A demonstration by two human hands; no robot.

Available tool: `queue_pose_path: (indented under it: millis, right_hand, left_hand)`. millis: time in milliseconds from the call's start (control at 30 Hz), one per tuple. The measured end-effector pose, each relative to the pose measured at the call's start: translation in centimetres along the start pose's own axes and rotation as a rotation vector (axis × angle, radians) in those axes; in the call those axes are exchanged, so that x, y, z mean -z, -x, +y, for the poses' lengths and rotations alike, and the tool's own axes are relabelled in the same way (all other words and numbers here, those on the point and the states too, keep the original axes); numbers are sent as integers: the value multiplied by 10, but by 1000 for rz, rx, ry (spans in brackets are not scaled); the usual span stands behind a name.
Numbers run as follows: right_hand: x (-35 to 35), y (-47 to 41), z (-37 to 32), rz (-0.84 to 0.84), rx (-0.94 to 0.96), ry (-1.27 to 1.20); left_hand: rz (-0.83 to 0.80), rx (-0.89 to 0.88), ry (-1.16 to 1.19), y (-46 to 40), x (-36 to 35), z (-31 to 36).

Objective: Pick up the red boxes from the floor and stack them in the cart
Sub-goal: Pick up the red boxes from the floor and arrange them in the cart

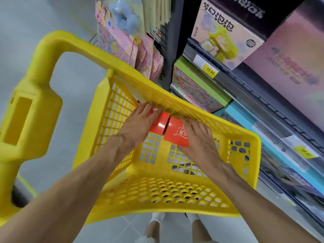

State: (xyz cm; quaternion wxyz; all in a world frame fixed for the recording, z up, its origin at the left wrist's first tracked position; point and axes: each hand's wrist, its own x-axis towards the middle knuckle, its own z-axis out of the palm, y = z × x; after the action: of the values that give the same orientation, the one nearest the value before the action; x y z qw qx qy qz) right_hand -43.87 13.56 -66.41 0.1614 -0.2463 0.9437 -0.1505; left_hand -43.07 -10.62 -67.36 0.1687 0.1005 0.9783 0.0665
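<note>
Two red boxes lie side by side on the floor of the yellow cart (pixel 192 193), against its far wall. My left hand (pixel 138 121) lies flat on the left red box (pixel 160 126), fingers reaching to the cart wall. My right hand (pixel 199 137) rests over the right red box (pixel 175 135), which shows white lettering. Both hands have their fingers spread on the box tops. I cannot tell whether either hand grips its box or only presses on it.
The cart's thick yellow handle (pixel 35 85) rises at the left. Store shelves (pixel 263 106) with boxed toys and yellow price tags run along the right. Pink packets (pixel 126 46) hang behind the cart. Grey floor lies to the left, and my feet (pixel 157 223) show below the cart.
</note>
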Motion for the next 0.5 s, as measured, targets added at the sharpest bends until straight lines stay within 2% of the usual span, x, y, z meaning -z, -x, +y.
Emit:
queue_pose_path:
  millis: [300,500]
  right_hand:
    - [-15,-3,-3,89,53,106]
    - [-6,-2,-6,25,75,103]
  left_hand:
    - [33,17,20,5,-7,-6]
    - [41,41,51,14,2,7]
